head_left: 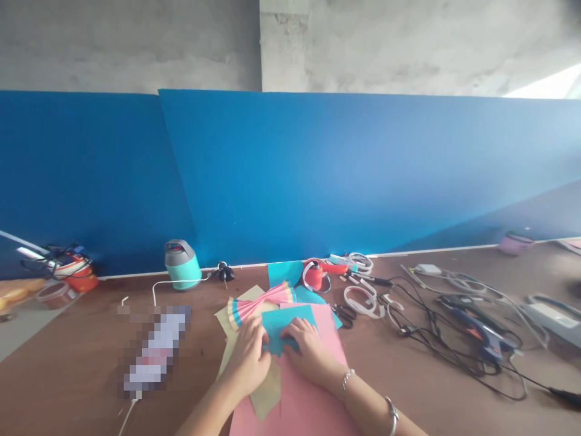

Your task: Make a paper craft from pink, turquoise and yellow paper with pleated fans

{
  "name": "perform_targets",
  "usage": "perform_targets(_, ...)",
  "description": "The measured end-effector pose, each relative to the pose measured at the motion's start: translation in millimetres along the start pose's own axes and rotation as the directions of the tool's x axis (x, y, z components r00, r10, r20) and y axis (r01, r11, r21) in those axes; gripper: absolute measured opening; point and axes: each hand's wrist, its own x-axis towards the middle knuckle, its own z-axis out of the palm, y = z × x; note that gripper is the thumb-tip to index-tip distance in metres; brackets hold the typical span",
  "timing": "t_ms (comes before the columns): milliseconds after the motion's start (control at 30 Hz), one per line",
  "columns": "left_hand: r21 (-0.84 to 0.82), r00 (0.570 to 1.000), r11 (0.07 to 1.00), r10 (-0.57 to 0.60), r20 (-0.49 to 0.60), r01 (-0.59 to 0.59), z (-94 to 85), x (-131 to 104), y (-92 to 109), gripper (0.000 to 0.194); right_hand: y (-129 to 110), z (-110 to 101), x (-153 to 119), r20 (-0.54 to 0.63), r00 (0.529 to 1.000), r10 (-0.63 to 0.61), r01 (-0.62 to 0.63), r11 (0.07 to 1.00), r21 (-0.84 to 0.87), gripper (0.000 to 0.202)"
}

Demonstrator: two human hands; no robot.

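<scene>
A small sheet of blue paper [278, 338] lies on a larger pink sheet [308, 402] in front of me. My left hand [250, 351] is closed at the blue sheet's left edge, fingers bent and thumb near its lower edge. At the lower right of the same sheet, my right hand [306, 348] is closed, its fingers over the paper; the thumb side is partly hidden. Behind the left hand lies a pleated pink paper fan [261, 303], with blue and cream striped ends. Tan paper [265, 393] shows under and beside my hands.
Behind the papers are a red tape dispenser [313, 275] and dark scissors [345, 316]. Tangled cables and a blue-black glue gun [481, 336] spread over the table's right side. On the left stand a pixelated phone [158, 348] and a teal bottle-shaped device [183, 266]. A blue partition [318, 175] borders the back.
</scene>
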Motion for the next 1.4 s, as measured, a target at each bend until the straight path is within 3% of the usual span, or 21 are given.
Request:
perform_targets(133, 0.101, 0.997, 0.995, -0.020, -0.081, 0.028, 20.0, -3, 4, 0.044, -6, -5, -1, 0.014, 1.000, 0.005, -0.005, 1.000, 0.001, 0.023)
perform_targets(267, 0.181, 1.000, 0.983, -0.024, -0.016, 0.026, 37.1, -9, 8, 0.055, -10, -10, -2, 0.024, 1.000, 0.013, -0.013, 1.000, -0.001, 0.023)
perform_targets(367, 0.227, 0.999, 0.973, -0.048, 0.013, 0.044, 34.5, -12, 11, 0.057, -9, -10, -1, 0.037, 0.999, 0.009, -0.009, 1.000, -0.004, 0.024)
perform_targets(533, 0.230, 0.996, 0.972, -0.072, 0.052, 0.058, 13.8, -14, 8, 0.062, -5, -7, -2, 0.035, 0.999, 0.000, 0.000, 1.000, -0.014, 0.024)
perform_targets(633, 0.119, 0.997, 0.992, -0.049, 0.065, 0.041, 1.7, -11, 6, 0.066, -8, -9, -2, 0.047, 0.999, 0.024, -0.023, 0.999, -0.030, 0.025)
perform_targets(700, -0.046, 0.996, 0.998, -0.035, 0.082, 0.039, -5.2, -6, 7, 0.065, -13, -12, 0, 0.073, 0.997, 0.030, -0.026, 0.998, -0.063, 0.029)
perform_targets(833, -0.329, 0.983, 0.930, -0.128, 0.134, 0.165, -13.5, 3, 13, 0.054, -23, -15, 8, 0.164, 0.985, -0.042, 0.067, 0.987, -0.149, 0.041)
perform_targets(933, -0.378, 0.980, 0.905, -0.169, 0.105, 0.197, -14.1, 6, 12, 0.046, -27, -14, 15, 0.221, 0.968, -0.117, 0.158, 0.972, -0.176, 0.041)
perform_targets(1033, -0.397, 0.983, 0.899, -0.170, 0.075, 0.186, -12.1, 8, 8, 0.040, -28, -13, 19, 0.241, 0.951, -0.193, 0.248, 0.943, -0.220, 0.029)
perform_targets(1133, -0.435, 0.988, 0.888, -0.135, 0.071, 0.153, -9.4, 8, 4, 0.036, -27, -11, 16, 0.219, 0.934, -0.284, 0.342, 0.887, -0.311, 0.016)
perform_targets(1233, -0.482, 0.995, 0.872, -0.065, 0.070, 0.091, -6.4, 9, 1, 0.033, -24, -7, 9, 0.186, 0.902, -0.389, 0.431, 0.819, -0.378, 0.016)
perform_targets(1400, -0.504, 0.995, 0.861, -0.022, 0.102, 0.071, -2.9, 9, 1, 0.036, -18, -6, -1, 0.101, 0.888, -0.449, 0.450, 0.802, -0.392, 0.020)
